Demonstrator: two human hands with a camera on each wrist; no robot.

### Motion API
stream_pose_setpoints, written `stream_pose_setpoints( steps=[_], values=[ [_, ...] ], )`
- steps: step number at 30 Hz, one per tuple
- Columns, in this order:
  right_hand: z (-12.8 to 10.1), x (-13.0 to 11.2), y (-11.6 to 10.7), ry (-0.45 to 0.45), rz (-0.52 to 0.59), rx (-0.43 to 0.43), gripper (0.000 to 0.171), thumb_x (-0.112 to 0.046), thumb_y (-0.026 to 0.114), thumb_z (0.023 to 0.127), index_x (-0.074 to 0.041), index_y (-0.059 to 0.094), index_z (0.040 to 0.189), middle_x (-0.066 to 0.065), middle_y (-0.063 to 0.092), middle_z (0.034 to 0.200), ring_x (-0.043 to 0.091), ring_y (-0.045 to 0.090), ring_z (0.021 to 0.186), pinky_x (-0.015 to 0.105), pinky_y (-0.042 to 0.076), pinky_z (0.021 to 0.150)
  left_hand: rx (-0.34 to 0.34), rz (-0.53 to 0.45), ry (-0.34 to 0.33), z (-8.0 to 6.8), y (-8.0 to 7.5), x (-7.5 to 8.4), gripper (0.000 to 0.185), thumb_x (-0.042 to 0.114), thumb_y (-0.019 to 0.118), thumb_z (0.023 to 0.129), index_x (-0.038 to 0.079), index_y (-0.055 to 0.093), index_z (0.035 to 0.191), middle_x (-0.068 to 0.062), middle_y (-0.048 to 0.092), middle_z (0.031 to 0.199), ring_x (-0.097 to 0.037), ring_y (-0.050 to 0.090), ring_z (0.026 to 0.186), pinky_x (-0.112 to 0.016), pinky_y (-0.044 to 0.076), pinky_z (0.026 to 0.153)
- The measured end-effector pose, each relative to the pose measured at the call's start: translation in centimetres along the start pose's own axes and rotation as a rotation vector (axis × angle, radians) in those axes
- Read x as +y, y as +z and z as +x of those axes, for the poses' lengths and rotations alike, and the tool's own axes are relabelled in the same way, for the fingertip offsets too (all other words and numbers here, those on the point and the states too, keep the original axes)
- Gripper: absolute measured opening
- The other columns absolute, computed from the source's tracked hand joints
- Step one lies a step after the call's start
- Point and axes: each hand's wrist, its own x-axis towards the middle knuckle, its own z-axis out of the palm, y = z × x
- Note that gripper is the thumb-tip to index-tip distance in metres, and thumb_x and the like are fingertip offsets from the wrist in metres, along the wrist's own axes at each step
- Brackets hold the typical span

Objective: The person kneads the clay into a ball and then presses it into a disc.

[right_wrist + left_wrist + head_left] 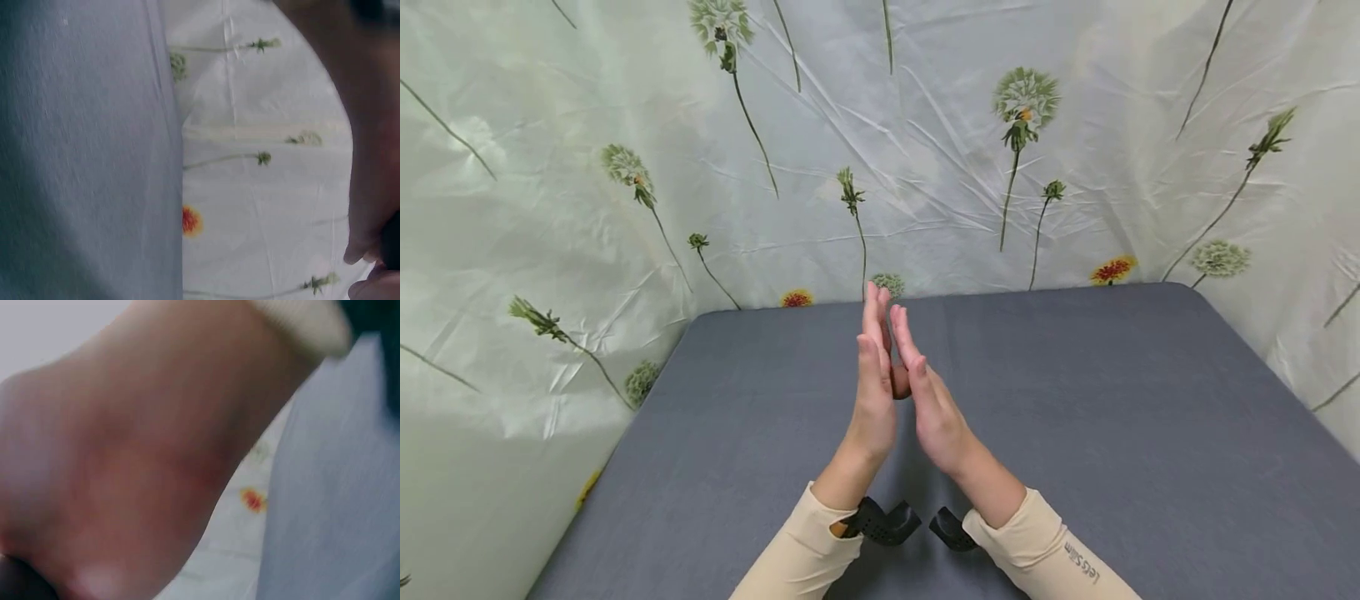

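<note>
- Both grips are flat and unclenched: my left hand (875, 400) and my right hand (928, 400) stand on edge above the worktop (1112, 417), palms facing each other, fingers straight and pointing away from me toward the back wall.
- Between the palms I can make out something small and brownish (901, 382), about level with the base of the fingers. I cannot tell what it is, nor whether it is a separate thing or a thumb tucked in.
- Fingertips nearly meet at the top; the heels of the hands sit a little apart, so the two hands form a narrow wedge, its long axis running straight out from my body.
- Neither hand is nearer than the other: they are level, each as close to that brownish bit as its partner.
- Cream sleeves (1037, 542) cover both forearms, with black wrist mounts (883, 523) beneath them.
- Grey cloth covers the worktop; a creased backdrop (925, 150) printed with dandelions stands behind and at both sides.
- Both wrist views are blurred, showing only skin close up, grey cloth and printed flowers.
</note>
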Motion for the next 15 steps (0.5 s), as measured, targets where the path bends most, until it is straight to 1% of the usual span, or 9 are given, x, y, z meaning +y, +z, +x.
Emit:
stream_pose_setpoints(
  steps=[2, 5, 7, 11, 13, 14, 15],
  values=[
    [-0.1, -0.1, 0.7, -0.028, -0.022, -0.020, 0.076, -0.054, 0.005, 0.116, -0.002, 0.003, 0.171, 0.010, 0.000, 0.182, 0.031, -0.004, 0.169, 0.013, 0.004, 0.130, 0.029, -0.011, 0.000, 0.3, -0.7, 0.0, 0.109, 0.093, 0.017, 0.096, 0.020, -0.008, 0.174, -0.002, 0.004, 0.183, -0.022, 0.004, 0.170, -0.059, 0.010, 0.135],
    [-0.3, -0.4, 1.1, -0.074, -0.046, -0.021, 0.077, -0.054, 0.005, 0.116, -0.001, 0.005, 0.171, 0.012, 0.001, 0.182, 0.035, -0.007, 0.169, 0.015, 0.001, 0.131, 0.039, -0.053, -0.015, 0.5, -1.2, -0.5, 0.111, 0.096, 0.018, 0.093, 0.025, -0.013, 0.173, -0.003, 0.003, 0.182, -0.026, 0.008, 0.170, -0.058, 0.013, 0.135],
    [-0.3, -0.7, 0.9, -0.100, -0.047, -0.005, 0.082, -0.059, 0.004, 0.114, 0.000, 0.006, 0.171, 0.012, 0.003, 0.182, 0.033, -0.007, 0.169, 0.016, -0.001, 0.131, 0.022, -0.084, -0.028, 0.5, -1.0, -1.0, 0.111, 0.097, 0.018, 0.092, 0.027, -0.016, 0.172, -0.004, 0.003, 0.182, -0.027, 0.012, 0.169, -0.057, 0.017, 0.135],
    [-0.1, -1.6, 0.0, -0.125, 0.024, 0.014, 0.095, -0.074, 0.005, 0.108, -0.003, 0.005, 0.172, 0.009, 0.004, 0.183, 0.022, -0.003, 0.170, 0.018, -0.001, 0.132, -0.045, -0.132, -0.049, 0.2, -0.3, -1.8, 0.110, 0.095, 0.014, 0.093, 0.026, -0.021, 0.171, -0.006, 0.005, 0.182, -0.029, 0.020, 0.168, -0.055, 0.020, 0.134],
    [0.1, -2.0, -0.6, -0.121, 0.064, 0.010, 0.098, -0.077, 0.004, 0.106, -0.006, 0.001, 0.173, 0.008, 0.003, 0.183, 0.017, -0.002, 0.170, 0.017, 0.001, 0.132, -0.068, -0.138, -0.059, 0.0, 0.1, -1.9, 0.110, 0.095, 0.012, 0.094, 0.023, -0.022, 0.170, -0.005, 0.007, 0.182, -0.022, 0.021, 0.167, -0.046, 0.023, 0.134],
    [0.1, -2.1, -0.8, -0.113, 0.078, 0.007, 0.098, -0.079, 0.004, 0.105, -0.007, 0.000, 0.173, 0.007, 0.002, 0.183, 0.014, -0.001, 0.169, 0.016, 0.003, 0.131, -0.075, -0.136, -0.064, -0.1, 0.3, -1.9, 0.111, 0.095, 0.010, 0.093, 0.023, -0.023, 0.170, -0.005, 0.008, 0.182, -0.021, 0.035, 0.160, -0.040, 0.031, 0.129],
    [0.2, -2.2, -1.1, -0.099, 0.084, 0.004, 0.099, -0.080, 0.004, 0.104, -0.009, -0.002, 0.173, 0.006, 0.002, 0.183, 0.012, 0.000, 0.169, 0.015, 0.005, 0.130, -0.080, -0.126, -0.070, -0.2, 0.5, -1.8, 0.111, 0.095, 0.009, 0.093, 0.022, -0.023, 0.170, -0.005, 0.009, 0.182, -0.018, 0.051, 0.144, -0.033, 0.040, 0.118]
  ],
)
